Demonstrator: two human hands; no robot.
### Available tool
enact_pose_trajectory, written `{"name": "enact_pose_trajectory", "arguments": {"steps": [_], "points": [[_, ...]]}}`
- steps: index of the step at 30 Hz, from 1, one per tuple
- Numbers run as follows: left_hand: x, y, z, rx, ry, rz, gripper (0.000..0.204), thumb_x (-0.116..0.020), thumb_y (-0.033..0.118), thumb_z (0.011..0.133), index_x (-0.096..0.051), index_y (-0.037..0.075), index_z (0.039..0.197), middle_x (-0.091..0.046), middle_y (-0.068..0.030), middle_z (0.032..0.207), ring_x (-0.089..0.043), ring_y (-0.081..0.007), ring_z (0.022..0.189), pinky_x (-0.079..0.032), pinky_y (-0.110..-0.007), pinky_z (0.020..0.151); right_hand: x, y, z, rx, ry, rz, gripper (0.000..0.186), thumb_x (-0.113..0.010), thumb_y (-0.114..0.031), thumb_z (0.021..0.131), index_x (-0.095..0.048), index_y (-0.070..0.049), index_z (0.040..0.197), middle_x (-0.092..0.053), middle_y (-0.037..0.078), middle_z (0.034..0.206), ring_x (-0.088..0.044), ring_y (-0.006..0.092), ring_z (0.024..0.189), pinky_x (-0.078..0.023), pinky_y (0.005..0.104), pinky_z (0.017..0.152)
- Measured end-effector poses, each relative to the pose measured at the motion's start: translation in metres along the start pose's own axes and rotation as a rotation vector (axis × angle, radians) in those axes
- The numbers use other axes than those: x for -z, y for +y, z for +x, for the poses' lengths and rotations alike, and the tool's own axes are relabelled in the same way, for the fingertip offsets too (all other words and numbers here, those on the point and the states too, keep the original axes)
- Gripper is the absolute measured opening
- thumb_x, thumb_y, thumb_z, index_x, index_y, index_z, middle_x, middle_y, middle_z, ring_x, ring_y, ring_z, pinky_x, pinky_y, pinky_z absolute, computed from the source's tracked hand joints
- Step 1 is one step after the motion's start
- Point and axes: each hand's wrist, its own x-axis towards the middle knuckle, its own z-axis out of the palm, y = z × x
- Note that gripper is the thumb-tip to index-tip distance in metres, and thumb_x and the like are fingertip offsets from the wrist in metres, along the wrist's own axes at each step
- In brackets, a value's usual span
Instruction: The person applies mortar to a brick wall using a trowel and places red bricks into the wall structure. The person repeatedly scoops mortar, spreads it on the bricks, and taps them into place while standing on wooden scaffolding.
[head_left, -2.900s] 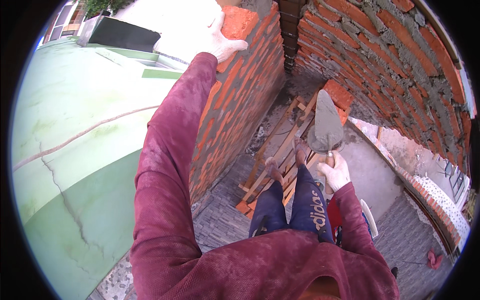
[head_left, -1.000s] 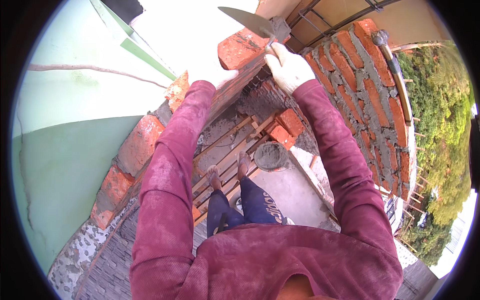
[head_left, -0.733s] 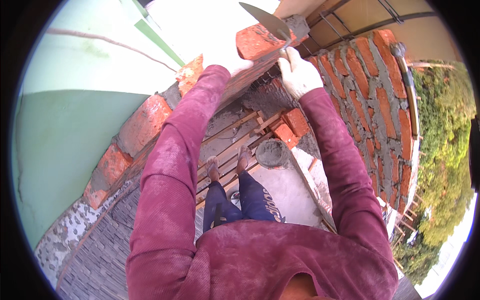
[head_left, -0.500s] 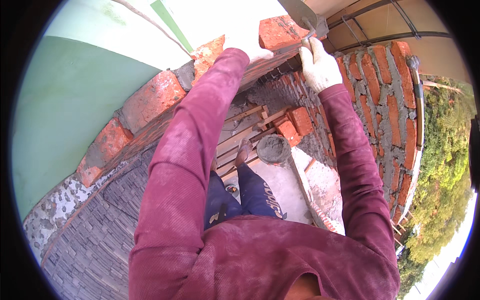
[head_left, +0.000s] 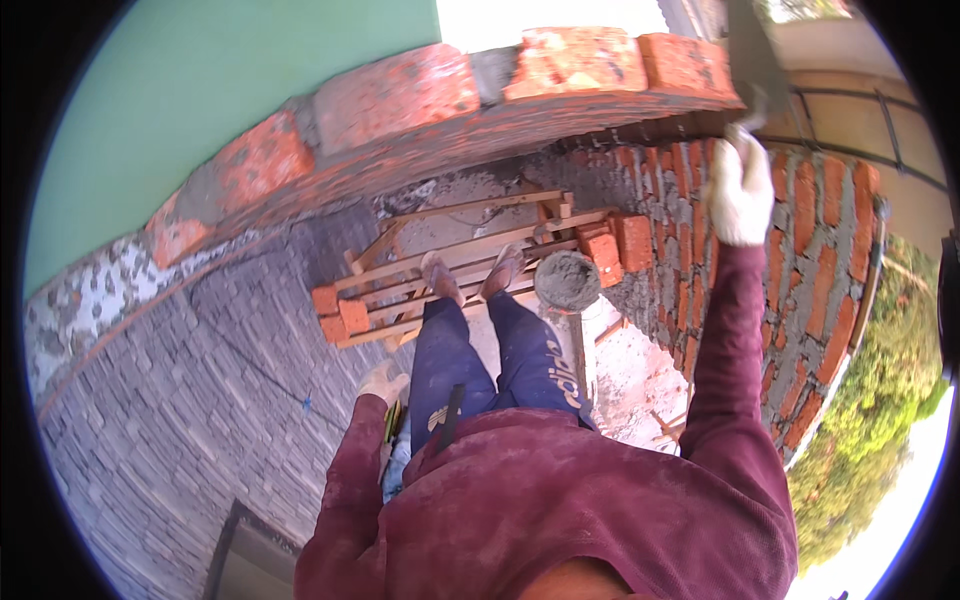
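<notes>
The right hand (head_left: 742,190), in a white knitted glove, is raised at the far right, its fingers closed around the handle end of a grey metal trowel with a broad, pointed blade (head_left: 754,62). The trowel points away from the body, just beside the right end of the far brick wall's top course of rough orange bricks and grey mortar (head_left: 400,98); whether blade and wall touch cannot be told.

The left hand (head_left: 383,382), also white-gloved, is low at the near left, close to the hip. Its fingers look loosely bent, but blur hides whether it holds anything. Just below it shows a partly hidden yellow-green and blue item (head_left: 394,440).

Right of the feet is a round, dark bucket (head_left: 569,309), open at the top. Wet-looking grey mortar (head_left: 567,278) with a lumpy surface spreads across its opening; its depth cannot be seen. The bucket sits just right of the feet, by the right end of a slatted platform of pale wooden planks (head_left: 470,212), on which both feet rest. Immediately right of the bucket are loose orange clay bricks (head_left: 633,243), and more orange bricks (head_left: 340,312) lie at the platform's left end. Farther right rises a wall of orange bricks with thick grey joints (head_left: 822,275).
</notes>
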Motion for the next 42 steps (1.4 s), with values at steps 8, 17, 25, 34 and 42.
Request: {"name": "enact_pose_trajectory", "arguments": {"steps": [8,17,25,34,42], "points": [[-0.075,-0.131,-0.049,0.170,0.038,-0.471,0.043,-0.071,0.039,0.089,-0.069,-0.003,0.098,-0.074,-0.0225,0.091,-0.074,-0.0300,0.085,-0.054,-0.043,0.077,-0.085,-0.027,-0.233,-0.560,-0.453,0.688,0.020,-0.067,-0.001,0.084,-0.058,-0.005,0.101,-0.068,0.011,0.081,-0.070,0.0215,0.069,-0.061,0.0376,0.071],[-0.180,-0.092,0.021,0.346,0.090,-0.989,0.063,-0.078,0.026,0.092,-0.058,-0.011,0.140,-0.071,-0.0223,0.130,-0.069,-0.0235,0.119,-0.055,-0.034,0.102,-0.160,0.030,-0.307,-1.402,-1.032,0.604,0.022,-0.070,-0.013,0.086,-0.055,-0.008,0.101,-0.057,0.008,0.079,-0.062,0.0274,0.069,-0.057,0.0481,0.068],[-0.209,-0.118,0.157,0.625,0.372,-1.141,0.075,-0.086,0.032,0.085,-0.058,-0.006,0.143,-0.070,-0.0241,0.132,-0.068,-0.0288,0.123,-0.052,-0.038,0.106,-0.213,0.094,-0.290,-1.310,-1.247,0.324,0.034,-0.078,-0.016,0.084,-0.056,-0.005,0.108,-0.060,0.010,0.084,-0.066,0.0289,0.070,-0.060,0.0503,0.068],[-0.109,-0.260,0.339,0.670,0.531,-0.150,0.104,-0.089,0.052,0.072,-0.042,0.011,0.155,-0.055,-0.0174,0.146,-0.051,-0.0350,0.138,-0.044,-0.047,0.113,-0.292,0.086,-0.280,-1.522,-1.440,0.234,0.033,-0.072,-0.022,0.081,-0.067,0.007,0.097,-0.074,0.026,0.090,-0.074,0.0350,0.081,-0.064,0.0459,0.078],[-0.007,-0.343,0.461,0.543,0.705,0.040,0.132,-0.093,0.053,0.066,-0.019,0.013,0.168,-0.045,-0.0217,0.157,-0.045,-0.0412,0.145,-0.041,-0.053,0.115,-0.308,0.135,-0.275,-1.687,-1.215,0.625,0.028,-0.062,-0.008,0.091,-0.062,0.002,0.116,-0.065,0.028,0.112,-0.068,0.0468,0.104,-0.057,0.0602,0.090]]}}
